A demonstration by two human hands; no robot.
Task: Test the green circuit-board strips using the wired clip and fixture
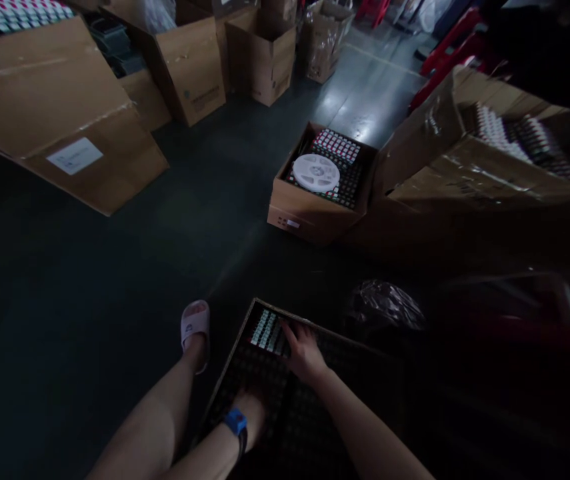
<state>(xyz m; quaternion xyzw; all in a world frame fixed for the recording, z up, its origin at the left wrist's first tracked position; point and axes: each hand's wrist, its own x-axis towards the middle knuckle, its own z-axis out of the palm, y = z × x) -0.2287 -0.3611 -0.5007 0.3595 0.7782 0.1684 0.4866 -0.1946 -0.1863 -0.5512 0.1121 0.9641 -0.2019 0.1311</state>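
Observation:
A dark open box point(256, 301) lies before me, filled with rows of small pieces that fade into shadow. At its far left corner, a panel of small pale green and white blocks point(265, 330) catches the light. My right hand point(305, 352) reaches over the right end of this panel, fingers stretched and spread, touching or just above it. Lower in the same box is my left hand point(253, 408), a blue wrist strap point(236, 421) on its wrist. Its fingers are lost in the dark, so their grip does not show.
Ahead, a cardboard carton point(309, 217) holds block panels and a white reel point(316, 173). A larger carton point(495, 177) with similar panels stands right. More cartons point(195, 73) line the back left. A black plastic bag point(385, 303) lies beyond the box; my slippered foot point(195, 327) is left.

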